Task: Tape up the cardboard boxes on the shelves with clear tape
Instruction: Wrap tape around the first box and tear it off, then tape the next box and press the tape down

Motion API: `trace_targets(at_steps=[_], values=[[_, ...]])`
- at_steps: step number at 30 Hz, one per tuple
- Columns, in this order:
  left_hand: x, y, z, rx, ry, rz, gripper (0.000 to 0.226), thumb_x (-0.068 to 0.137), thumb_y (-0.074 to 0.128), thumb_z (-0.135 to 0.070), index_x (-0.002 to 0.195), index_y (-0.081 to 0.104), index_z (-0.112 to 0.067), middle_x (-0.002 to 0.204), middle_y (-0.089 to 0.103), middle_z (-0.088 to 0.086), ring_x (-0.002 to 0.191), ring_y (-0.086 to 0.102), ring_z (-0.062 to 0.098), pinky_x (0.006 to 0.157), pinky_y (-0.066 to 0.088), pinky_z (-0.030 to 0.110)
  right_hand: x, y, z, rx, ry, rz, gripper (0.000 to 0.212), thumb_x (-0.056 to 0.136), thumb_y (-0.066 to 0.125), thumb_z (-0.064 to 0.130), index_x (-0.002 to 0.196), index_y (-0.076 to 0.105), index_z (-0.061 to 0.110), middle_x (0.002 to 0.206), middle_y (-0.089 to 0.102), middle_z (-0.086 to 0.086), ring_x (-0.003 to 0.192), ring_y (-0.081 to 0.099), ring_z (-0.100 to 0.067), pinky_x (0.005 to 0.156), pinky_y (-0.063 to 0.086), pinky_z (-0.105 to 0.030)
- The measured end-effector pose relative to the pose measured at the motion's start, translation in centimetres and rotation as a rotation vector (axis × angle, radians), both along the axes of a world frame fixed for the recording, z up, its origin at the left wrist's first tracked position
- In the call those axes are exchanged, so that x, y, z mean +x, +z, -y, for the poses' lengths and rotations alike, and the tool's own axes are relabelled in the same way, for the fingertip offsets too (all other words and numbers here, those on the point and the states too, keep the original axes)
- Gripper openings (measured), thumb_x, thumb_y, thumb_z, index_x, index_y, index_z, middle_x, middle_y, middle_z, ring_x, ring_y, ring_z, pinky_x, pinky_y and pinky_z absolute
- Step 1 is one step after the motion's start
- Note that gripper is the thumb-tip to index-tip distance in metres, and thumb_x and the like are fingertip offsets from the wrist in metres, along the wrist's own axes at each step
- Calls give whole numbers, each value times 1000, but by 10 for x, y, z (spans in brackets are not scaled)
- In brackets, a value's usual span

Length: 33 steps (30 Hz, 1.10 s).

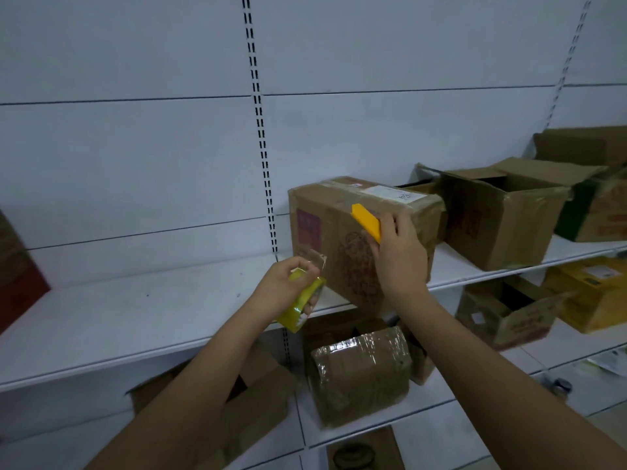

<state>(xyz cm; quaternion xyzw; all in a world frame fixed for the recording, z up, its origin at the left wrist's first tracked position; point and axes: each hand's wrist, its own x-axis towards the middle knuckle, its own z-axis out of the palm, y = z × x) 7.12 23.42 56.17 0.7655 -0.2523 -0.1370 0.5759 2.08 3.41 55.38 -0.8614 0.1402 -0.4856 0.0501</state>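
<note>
While I watch from the head view, the box (342, 232) sits on the white shelf (135, 320), hanging a bit over its near edge: brown cardboard, flaps closed, a white label on top, a purple patch and a round print on the near face, shiny tape across the top seam. My right hand (398, 252) is against that near face, fingers curled round a yellow cutter (366, 221) whose tip points up-left toward the top edge; the fingertips are hidden behind the hand. My left hand (283, 288) is down-left of the box, just apart from it, fingers curled round the tape roll (302, 305), which has a yellow-green core. A loose clear strip (317, 261) rises from the roll by the thumb; whether it touches the box I can't tell. Right of the box stands an open box (502, 215). Below, a tape-wrapped box (359, 374) lies on the lower shelf. Edges are blurred, print unreadable.
</note>
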Motion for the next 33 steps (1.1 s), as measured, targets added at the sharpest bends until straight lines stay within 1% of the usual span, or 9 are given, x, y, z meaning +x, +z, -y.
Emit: trace_targets(at_steps=[6,10,12,14,17,19,22,27,33], values=[[0,-2,-3,9,3,-13,24,101,57,-21,104,59,3,54,63,6,39,57,15,44,50,21,-5,-6,-18,117,70,12,58,86,65,-3,139,46,10,142,39,-10,76,60,-31,50,47,-38],[5,-5,-17,7,61,1,18,100,58,-21,98,61,-4,56,63,4,41,58,9,44,48,17,0,5,-52,151,176,93,48,96,63,25,138,45,12,137,40,-13,88,60,-31,57,46,-33],[7,-8,-29,5,120,-7,18,101,57,-20,98,61,-3,65,62,6,40,57,3,42,44,14,17,-4,-61,245,274,-14,47,102,50,35,137,41,7,132,40,-16,92,57,-32,62,44,-33],[11,-13,-47,-22,182,-43,21,103,53,-18,102,62,1,70,59,6,39,56,0,39,42,12,47,-29,-65,232,312,-207,43,102,49,26,134,39,0,127,40,-21,96,55,-37,68,42,-34],[18,-16,-78,-83,238,-150,20,104,46,-13,102,61,-1,70,59,7,38,56,2,40,44,14,88,-70,-71,97,287,-620,36,97,45,9,132,43,1,129,41,-22,109,50,-40,86,46,-42],[24,-19,-98,-106,250,-209,14,103,48,-12,96,60,-6,67,60,10,43,59,12,47,48,20,108,-89,-76,-44,279,-740,36,93,49,5,129,50,7,123,45,-18,101,55,-38,82,48,-43],[35,-26,-128,-122,277,-247,10,101,55,-16,94,60,-11,70,63,19,51,59,28,61,51,35,128,-105,-84,-167,236,-717,35,91,56,11,126,59,12,113,53,-13,95,57,-36,76,47,-39],[47,-27,-165,-180,434,-207,10,101,51,-11,100,61,-7,67,65,14,50,62,25,58,53,32,145,-107,-109,-93,210,-473,27,90,66,24,113,69,10,119,62,-15,109,55,-38,89,43,-46],[38,-6,-214,-287,638,-115,13,101,49,-8,95,61,-8,61,62,11,43,57,17,46,50,23,175,-62,-185,69,645,-207,34,96,59,16,127,61,2,125,57,-17,106,58,-38,88,49,-45]])
